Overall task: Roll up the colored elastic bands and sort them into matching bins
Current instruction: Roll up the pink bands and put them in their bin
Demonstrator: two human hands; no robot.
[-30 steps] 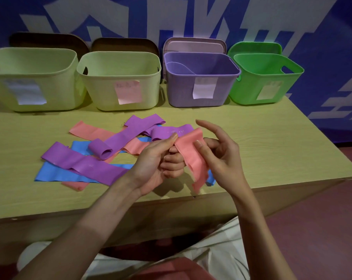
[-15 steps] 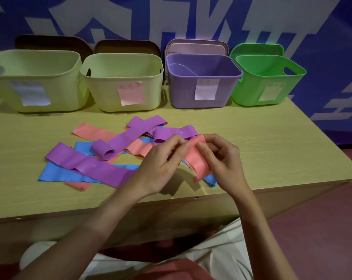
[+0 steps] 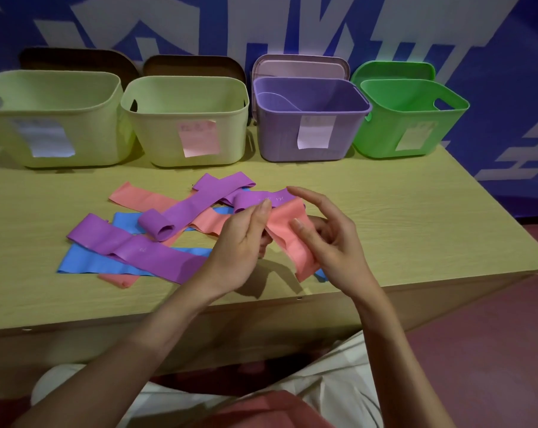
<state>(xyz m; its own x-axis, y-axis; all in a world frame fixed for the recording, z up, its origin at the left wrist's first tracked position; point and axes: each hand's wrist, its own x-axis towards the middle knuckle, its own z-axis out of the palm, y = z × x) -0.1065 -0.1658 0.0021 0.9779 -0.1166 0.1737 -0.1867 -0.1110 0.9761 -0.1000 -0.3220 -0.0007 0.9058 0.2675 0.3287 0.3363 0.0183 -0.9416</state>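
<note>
Hands, left (image 3: pixel 243 242) and right (image 3: pixel 332 242), pinch pink band (image 3: pixel 287 233); purple bands (image 3: pixel 156 251) clutter table (image 3: pixel 400 230).

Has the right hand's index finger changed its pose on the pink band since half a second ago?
Yes. The right hand has lifted its index finger off the pink band, pointing toward the purple bin.

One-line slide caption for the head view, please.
Both hands, left hand and right hand, hold a pink band over loose bands on the table, four bins behind.
</note>
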